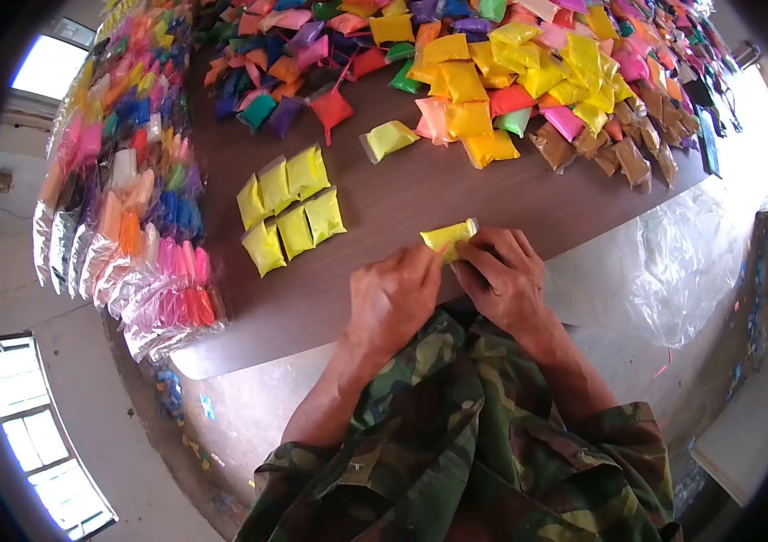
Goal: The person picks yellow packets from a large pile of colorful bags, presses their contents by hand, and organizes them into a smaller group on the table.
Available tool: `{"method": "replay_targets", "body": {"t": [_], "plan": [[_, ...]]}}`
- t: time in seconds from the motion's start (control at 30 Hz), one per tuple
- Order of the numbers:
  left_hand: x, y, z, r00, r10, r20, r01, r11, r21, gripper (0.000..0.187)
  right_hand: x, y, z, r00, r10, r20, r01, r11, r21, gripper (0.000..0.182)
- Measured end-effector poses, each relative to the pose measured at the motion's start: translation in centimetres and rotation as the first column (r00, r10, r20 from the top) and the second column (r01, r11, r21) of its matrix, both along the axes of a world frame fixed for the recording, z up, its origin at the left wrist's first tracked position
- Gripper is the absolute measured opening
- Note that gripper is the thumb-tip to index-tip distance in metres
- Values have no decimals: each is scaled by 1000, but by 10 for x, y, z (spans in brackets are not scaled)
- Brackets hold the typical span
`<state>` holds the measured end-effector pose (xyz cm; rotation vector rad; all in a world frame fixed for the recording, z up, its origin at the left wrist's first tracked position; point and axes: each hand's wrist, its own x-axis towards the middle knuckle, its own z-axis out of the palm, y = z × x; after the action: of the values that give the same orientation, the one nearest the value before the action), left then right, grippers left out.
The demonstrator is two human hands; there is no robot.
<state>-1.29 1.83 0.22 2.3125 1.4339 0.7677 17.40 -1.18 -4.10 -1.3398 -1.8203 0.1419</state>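
A small yellow packet point(447, 234) in clear film is held just above the table's near edge, in front of my body. My right hand point(506, 278) pinches it at its right side, with thumb and fingers closed. The fingers of my left hand point(393, 296) are curled and closed at the packet's lower left; the fingertips are partly hidden. To the left, several yellow-green packets point(295, 232) lie side by side in two rows. A single yellow-green packet point(389, 141) rests farther back, apart from the rows.
Loose packets of many colours heap along the back of the brown table point(375, 203), with yellow ones point(465, 83) and brown ones point(634, 165) at the right. Bundled, bagged packets point(131, 217) stack along the left edge. A clear plastic bag point(687, 266) hangs at the right.
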Motion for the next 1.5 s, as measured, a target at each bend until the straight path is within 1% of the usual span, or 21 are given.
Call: {"method": "replay_targets", "body": {"t": [0.1, 0.13, 0.23, 0.27, 0.37, 0.4, 0.5, 0.53, 0.63, 0.67, 0.77, 0.8, 0.9, 0.93, 1.0, 1.03, 1.13, 1.23, 1.27, 1.4, 1.5], "plan": [[-6, 7, -9, 994, 61, -89, -65, 997, -40, 16, 0, 3, 1, 1000, 1, 16, -1, 1000, 4, 29], [-9, 13, -9, 991, 89, -103, -89, 996, 8, 14, 0, 1, 1, 1000, 0, 17, 0, 1000, -2, 29], [-24, 24, -9, 995, 97, 5, -97, 995, -20, 12, -2, 2, 2, 1000, -9, 7, 8, 1000, 5, 30], [-21, 19, 1, 994, 90, 67, -86, 994, -62, 11, -3, 1, 2, 1000, -19, -7, 19, 1000, -1, 31], [-8, -1, -2, 989, 21, 147, -17, 999, -31, 11, -5, 6, 6, 999, -25, -20, 25, 1000, -5, 31], [-4, -4, -5, 995, 3, 104, -2, 1000, -8, 11, -4, 7, 5, 1000, -17, -5, 17, 1000, -2, 30], [-14, 6, -25, 987, 88, 137, -82, 995, -48, 11, -4, 6, 5, 1000, -1, 16, 1, 1000, -8, 29], [-19, 8, -27, 990, 116, 85, -115, 993, -19, 12, -4, 6, 6, 1000, 2, 20, -1, 1000, -9, 29], [-35, 14, -18, 983, 178, 54, -173, 980, -96, 12, -5, 6, 6, 1000, -3, 4, 3, 1000, -10, 30], [-34, 11, -16, 980, 181, 87, -173, 981, -86, 13, -6, 7, 6, 1000, -19, 14, 19, 1000, -15, 30], [-17, -5, -6, 975, 54, 214, -32, 994, -102, 13, -9, 6, 6, 998, -45, 35, 46, 998, -34, 29], [-16, -6, -9, 984, 35, 174, -19, 995, -94, 16, -9, 6, 6, 998, -45, 36, 46, 998, -36, 29], [-31, 6, -26, 981, 187, 58, -190, 980, 55, 11, -9, 4, 10, 999, -38, 26, 39, 998, -55, 28], [-38, 6, -26, 981, 189, 44, -190, 981, 25, 11, -9, 3, 12, 999, -35, 21, 36, 997, -62, 28], [-48, 3, -13, 978, 209, 18, -208, 977, -42, 11, -10, 1, 15, 996, -46, 78, 53, 995, -84, 29], [-51, 0, -14, 975, 215, 57, -212, 976, -41, 11, -11, 2, 17, 993, -46, 105, 56, 994, -91, 30], [-64, -13, -20, 961, 230, 152, -229, 973, -24, 10, -21, -3, 30, 964, -33, 262, 56, 995, -82, 43], [-74, -22, -36, 942, 242, 231, -250, 968, 5, 9, -34, -8, 36, 948, 74, 309, -13, 981, -195, 55], [-76, -23, -36, 936, 245, 252, -254, 967, 3, 9, -39, -10, 28, 933, 102, 345, -15, 969, -246, 61], [-77, -22, -41, 919, 238, 313, -261, 965, 32, 8, -43, -5, 20, 898, 121, 423, -19, 971, -238, 63], [-80, -24, -42, 916, 233, 327, -246, 969, -2, 9, -39, -9, 22, 881, 163, 443, -41, 961, -273, 63]]}}
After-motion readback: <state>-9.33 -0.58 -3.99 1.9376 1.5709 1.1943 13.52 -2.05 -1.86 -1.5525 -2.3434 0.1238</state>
